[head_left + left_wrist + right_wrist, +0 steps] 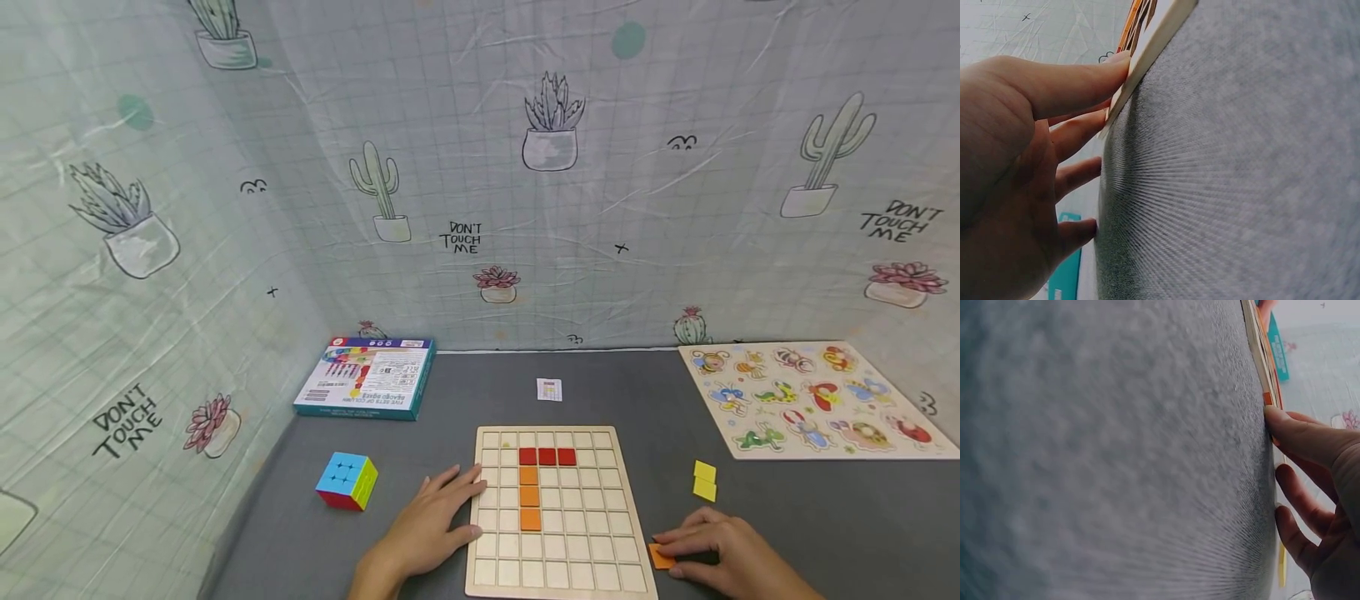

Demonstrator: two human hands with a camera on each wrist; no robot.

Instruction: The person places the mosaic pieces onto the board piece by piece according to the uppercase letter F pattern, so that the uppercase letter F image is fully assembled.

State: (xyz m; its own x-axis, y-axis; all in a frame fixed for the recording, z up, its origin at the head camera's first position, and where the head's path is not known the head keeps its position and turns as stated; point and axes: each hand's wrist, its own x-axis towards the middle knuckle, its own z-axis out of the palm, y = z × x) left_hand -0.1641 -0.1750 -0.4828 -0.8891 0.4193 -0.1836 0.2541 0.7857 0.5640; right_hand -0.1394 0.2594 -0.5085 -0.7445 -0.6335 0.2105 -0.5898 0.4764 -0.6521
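A pale wooden grid board (585,546) lies on the grey table, with a row of red square tiles (547,457) near its top and a column of orange square tiles (529,497) below the left one. My left hand (432,521) rests at the board's left edge, its fingers spread and fairly straight. Thumb and fingertips touch the rim in the left wrist view. Just off the board's lower right side, my right hand (720,550) pinches a loose orange tile (660,557) between thumb and fingers, low over the tabletop.
Yellow tiles (704,481) lie beyond my right hand. To the left stand a puzzle cube (347,481) and a flat box (367,379). A small printed card (549,390) lies behind the board, and an insect sticker sheet (825,400) at back right. Patterned cloth (480,183) surrounds the table.
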